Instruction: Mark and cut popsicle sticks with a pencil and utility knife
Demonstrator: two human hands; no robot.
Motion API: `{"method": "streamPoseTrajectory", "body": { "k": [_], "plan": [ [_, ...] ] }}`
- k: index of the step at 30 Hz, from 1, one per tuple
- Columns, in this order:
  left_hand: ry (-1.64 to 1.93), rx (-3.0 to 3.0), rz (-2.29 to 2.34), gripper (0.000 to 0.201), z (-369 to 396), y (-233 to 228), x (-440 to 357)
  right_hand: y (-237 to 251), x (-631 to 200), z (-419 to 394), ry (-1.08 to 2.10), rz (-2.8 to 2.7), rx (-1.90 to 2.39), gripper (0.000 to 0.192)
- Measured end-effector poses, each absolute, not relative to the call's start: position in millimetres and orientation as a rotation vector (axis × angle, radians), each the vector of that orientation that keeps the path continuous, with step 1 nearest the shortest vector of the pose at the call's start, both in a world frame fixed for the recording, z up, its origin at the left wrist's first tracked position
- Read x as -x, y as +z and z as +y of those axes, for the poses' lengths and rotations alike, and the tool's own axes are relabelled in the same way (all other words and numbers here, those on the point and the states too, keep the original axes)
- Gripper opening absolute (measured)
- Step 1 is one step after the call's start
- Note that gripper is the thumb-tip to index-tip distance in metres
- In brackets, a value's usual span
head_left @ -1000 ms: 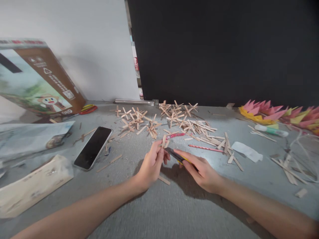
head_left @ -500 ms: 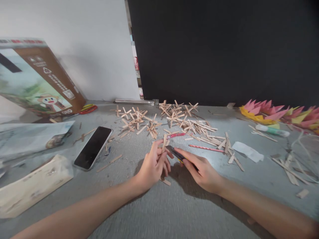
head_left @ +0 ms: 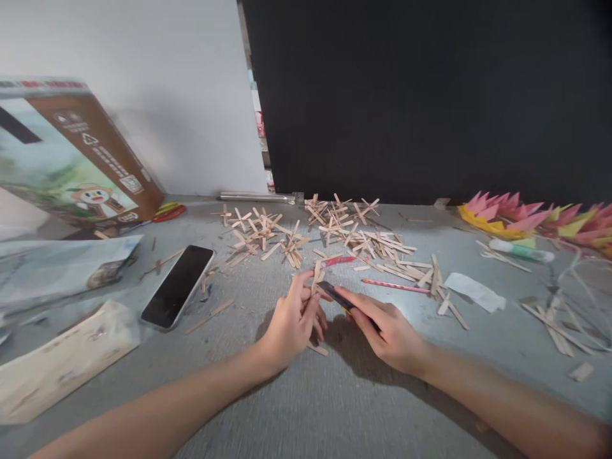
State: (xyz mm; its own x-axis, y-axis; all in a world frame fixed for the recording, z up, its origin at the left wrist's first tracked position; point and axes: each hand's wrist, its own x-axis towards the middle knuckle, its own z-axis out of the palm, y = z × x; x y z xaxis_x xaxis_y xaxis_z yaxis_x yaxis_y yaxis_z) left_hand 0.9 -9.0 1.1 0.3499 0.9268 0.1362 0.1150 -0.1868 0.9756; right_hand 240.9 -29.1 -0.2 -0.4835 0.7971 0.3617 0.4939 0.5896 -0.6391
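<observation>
From my remote seat, the biggest thing I see is the grey table (head_left: 335, 408), running under a black panel (head_left: 430, 95) and a white wall (head_left: 167, 95) at the back. On the far left a printed cardboard box (head_left: 71, 159) leans tilted, with a clear plastic bag (head_left: 57, 268) and a pale paper packet (head_left: 57, 363) lying in front of it. At the far right edge sits a row of pink and yellow folded paper shapes (head_left: 530, 220), a glue tube (head_left: 521, 250) just before them.

A black phone (head_left: 178, 287) lies face up left of centre. Behind the hands spreads a heap of wooden stick crosses and loose sticks (head_left: 329, 233), and a red pencil (head_left: 394, 286) lies beside its right fringe (a white paper scrap (head_left: 475, 291) is a little further right).

Now the hands, low in the middle. My left hand (head_left: 291, 325) pinches a short wooden stick (head_left: 316, 274) upright between thumb and fingertips, the other fingers curled. My right hand (head_left: 389, 331) is closed around a dark utility knife with a yellow body (head_left: 337, 296), index finger laid along its top; the knife's tip meets the stick just below the left fingertips. Another small stick piece (head_left: 317, 349) lies on the table just beneath the left hand.
</observation>
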Motion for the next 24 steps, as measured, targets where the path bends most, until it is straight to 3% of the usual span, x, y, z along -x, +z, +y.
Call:
{"method": "streamPoseTrajectory", "body": {
  "k": [17, 24],
  "plan": [
    [0.992, -1.567, 0.997, 0.043, -8.2, -2.4, -0.4, -0.3, -239.4, -30.3, 0.584, -2.178, 1.049, 0.057],
    [0.997, -1.674, 1.022, 0.034, -5.4, -6.8, 2.2, -0.3, -238.8, -30.1, 0.479, -2.225, 1.069, 0.056]
  ]
}}
